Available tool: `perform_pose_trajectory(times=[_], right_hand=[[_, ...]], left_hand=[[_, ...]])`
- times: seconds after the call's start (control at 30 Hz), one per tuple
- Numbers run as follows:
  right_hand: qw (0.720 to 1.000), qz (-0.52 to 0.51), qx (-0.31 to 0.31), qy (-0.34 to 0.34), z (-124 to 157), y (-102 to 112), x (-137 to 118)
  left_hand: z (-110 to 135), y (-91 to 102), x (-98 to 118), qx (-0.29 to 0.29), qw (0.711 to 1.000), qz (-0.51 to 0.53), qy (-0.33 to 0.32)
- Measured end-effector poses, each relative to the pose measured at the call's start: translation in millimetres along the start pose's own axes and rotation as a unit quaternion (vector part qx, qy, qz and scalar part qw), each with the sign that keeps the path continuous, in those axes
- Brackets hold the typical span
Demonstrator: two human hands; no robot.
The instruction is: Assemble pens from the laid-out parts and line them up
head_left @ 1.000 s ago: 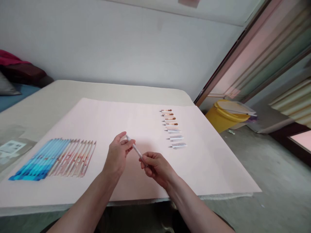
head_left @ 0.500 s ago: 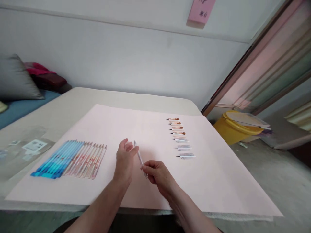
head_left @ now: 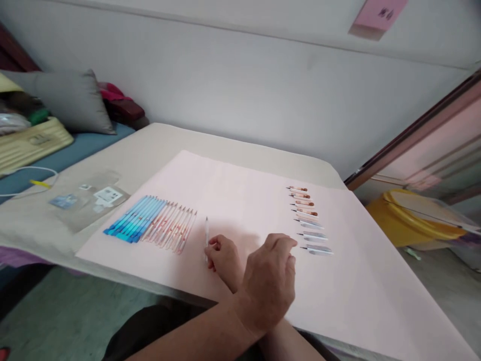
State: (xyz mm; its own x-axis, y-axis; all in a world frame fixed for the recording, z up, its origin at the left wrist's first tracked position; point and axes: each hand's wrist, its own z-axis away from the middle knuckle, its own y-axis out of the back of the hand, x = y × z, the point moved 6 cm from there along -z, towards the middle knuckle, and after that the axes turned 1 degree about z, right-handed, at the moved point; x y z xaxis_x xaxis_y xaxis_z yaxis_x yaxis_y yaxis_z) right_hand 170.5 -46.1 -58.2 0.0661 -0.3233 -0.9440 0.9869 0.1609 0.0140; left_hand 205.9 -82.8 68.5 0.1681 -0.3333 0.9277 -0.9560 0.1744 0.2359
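Currently, held pen [head_left: 206, 230]: I see one slim, whitish pen standing out from the person's right hand [head_left: 224, 254], its dark tip pointing away toward the wall [head_left: 225, 85]. It is just right of the row of pens and apart from it; I cannot tell whether it touches the pink sheet [head_left: 356, 281].
Right-hand grip: thumb and fingers are pinched together on the near part of the pen.
Left hand [head_left: 268, 281]: it sits in front of the right forearm, the two arms crossing from my viewpoint. Its fingers bend loosely, forefinger and thumb apart, near the grey pieces.
Row of pens: on the left I see blue pens [head_left: 141, 213] lying side by side, continued by pale pens with red marks [head_left: 169, 228]. Their tips point away from the person.
Column of parts: on the right, brown-ended pieces [head_left: 308, 213] lie farther off and grey pieces [head_left: 316, 235] nearer, with white, dark-tipped sticks among them.
Table [head_left: 240, 150]: it is cream-coloured, and the pink sheet covers much of it. A clear plastic bag [head_left: 108, 194] with a printed label lies beyond the blue pens.
Surroundings: I make out a grey cushion [head_left: 84, 103] at far left, a yellow bucket [head_left: 398, 213] at right and a pink note [head_left: 383, 15] on the wall.
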Motion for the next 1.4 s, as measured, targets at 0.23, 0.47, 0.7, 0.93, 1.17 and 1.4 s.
perform_pose_trajectory(times=[0.23,0.47,0.7,0.93,1.17,1.4], right_hand=[[0.995,0.079,0.027,0.062,-16.1,-32.3,0.1],[0.99,0.13,0.014,0.048,-18.0,-45.0,4.1],[0.925,0.342,0.038,0.163,-3.7,-46.3,-19.1],[0.888,0.42,-0.021,0.188,2.8,-51.3,-19.2],[0.875,0.437,-0.026,0.208,3.0,-56.2,-22.5],[0.858,0.466,-0.015,0.216,5.0,-60.5,-19.6]], left_hand=[[-1.3,6.3,1.1,-0.026,0.997,-0.067,-0.031],[-3.8,8.3,1.8,-0.039,0.995,-0.084,-0.041],[-5.0,7.6,3.9,-0.052,0.992,-0.102,-0.046],[-6.4,6.9,0.6,-0.052,0.992,-0.104,-0.041],[-6.7,4.3,-0.3,-0.061,0.991,-0.112,-0.039],[-7.6,3.3,-2.6,-0.056,0.992,-0.109,-0.039]])
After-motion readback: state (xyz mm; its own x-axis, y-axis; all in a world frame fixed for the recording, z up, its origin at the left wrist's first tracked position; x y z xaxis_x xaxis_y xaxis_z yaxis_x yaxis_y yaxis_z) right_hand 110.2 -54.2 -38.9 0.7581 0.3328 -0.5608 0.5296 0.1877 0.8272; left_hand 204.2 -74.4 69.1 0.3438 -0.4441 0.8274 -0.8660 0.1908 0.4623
